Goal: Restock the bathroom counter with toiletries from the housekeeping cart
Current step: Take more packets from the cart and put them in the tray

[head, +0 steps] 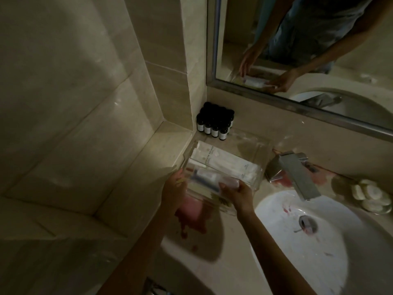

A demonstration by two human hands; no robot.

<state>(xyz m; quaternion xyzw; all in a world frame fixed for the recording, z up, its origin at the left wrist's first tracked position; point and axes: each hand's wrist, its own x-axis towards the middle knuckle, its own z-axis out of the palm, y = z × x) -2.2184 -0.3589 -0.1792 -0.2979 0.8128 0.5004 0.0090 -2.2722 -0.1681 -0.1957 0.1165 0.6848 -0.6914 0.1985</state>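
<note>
A clear acrylic tray (258, 150) sits on the beige counter left of the sink. Inside it lie long white toiletry packets (225, 159). Over the tray's near end, both hands hold a small clear-wrapped kit (210, 179) with a blue item inside. My left hand (173, 188) grips its left end, fingers curled round it. My right hand (240, 192) pinches its right end between thumb and fingers. Several small dark bottles (214, 124) with white labels stand in the corner behind the tray.
A white basin (276, 241) with pink stains fills the lower right, a chrome faucet (297, 173) over it. Round white soaps (372, 194) lie right of the faucet. A pink patch (191, 211) marks the counter under my left wrist. The mirror (308, 50) hangs above; a tiled wall rises left.
</note>
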